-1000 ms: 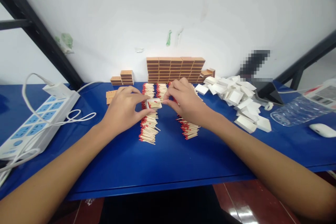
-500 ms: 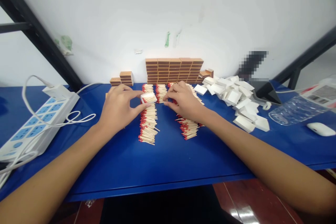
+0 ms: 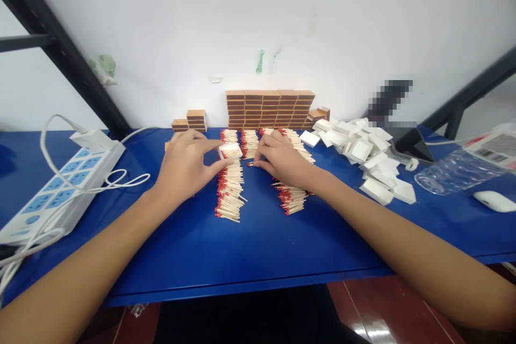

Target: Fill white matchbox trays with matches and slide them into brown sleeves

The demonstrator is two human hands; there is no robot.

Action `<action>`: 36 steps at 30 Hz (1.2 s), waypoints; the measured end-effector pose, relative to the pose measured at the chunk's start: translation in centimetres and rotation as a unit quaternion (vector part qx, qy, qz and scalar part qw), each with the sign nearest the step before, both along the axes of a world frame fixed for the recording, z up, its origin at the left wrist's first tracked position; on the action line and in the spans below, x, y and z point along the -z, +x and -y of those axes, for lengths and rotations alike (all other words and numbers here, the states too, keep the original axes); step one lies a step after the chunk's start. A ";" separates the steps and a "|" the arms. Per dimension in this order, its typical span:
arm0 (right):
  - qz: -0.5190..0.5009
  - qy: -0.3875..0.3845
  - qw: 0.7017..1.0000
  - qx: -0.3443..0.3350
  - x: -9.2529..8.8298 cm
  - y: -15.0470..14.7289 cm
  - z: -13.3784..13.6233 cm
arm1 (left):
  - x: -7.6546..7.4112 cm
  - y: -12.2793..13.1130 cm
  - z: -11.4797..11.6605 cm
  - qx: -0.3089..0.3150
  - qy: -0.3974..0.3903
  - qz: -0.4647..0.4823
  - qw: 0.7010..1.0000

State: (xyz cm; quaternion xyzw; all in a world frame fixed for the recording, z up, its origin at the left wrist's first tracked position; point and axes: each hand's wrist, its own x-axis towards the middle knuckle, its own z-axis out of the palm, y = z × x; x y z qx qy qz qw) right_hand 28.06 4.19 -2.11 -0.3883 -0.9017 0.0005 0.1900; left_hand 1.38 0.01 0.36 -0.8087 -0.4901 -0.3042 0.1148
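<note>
Between thumb and fingers, my left hand (image 3: 184,164) grips a small white matchbox tray (image 3: 230,151) with some matches lying in it. The tray is held over a long row of red-headed matches (image 3: 229,193). My right hand (image 3: 282,158) is closed in a pinch on a few matches (image 3: 250,164), whose red heads poke out to the left of the fingertips. Just behind it lies a short match pile (image 3: 249,142). Another row of matches (image 3: 292,199) is partly hidden under the right hand and wrist.
Stacked brown matchboxes (image 3: 270,110) line the wall, with a smaller stack (image 3: 196,120) to their left. White empty trays (image 3: 358,145) are heaped at right, near a tablet (image 3: 411,144), a clear plastic bottle (image 3: 447,172) and a white mouse (image 3: 494,201). A power strip (image 3: 64,183) with cables lies left.
My right hand has lowered slightly toward me and its fingers have closed; red match heads now show at its fingertips. The left hand still holds the tray in about the same place.
</note>
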 end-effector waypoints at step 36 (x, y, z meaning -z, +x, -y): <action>0.001 0.000 1.000 -0.004 -0.2 0.2 0.2 | 0.3 -0.1 -0.2 0.026 0.011 -0.019 0.999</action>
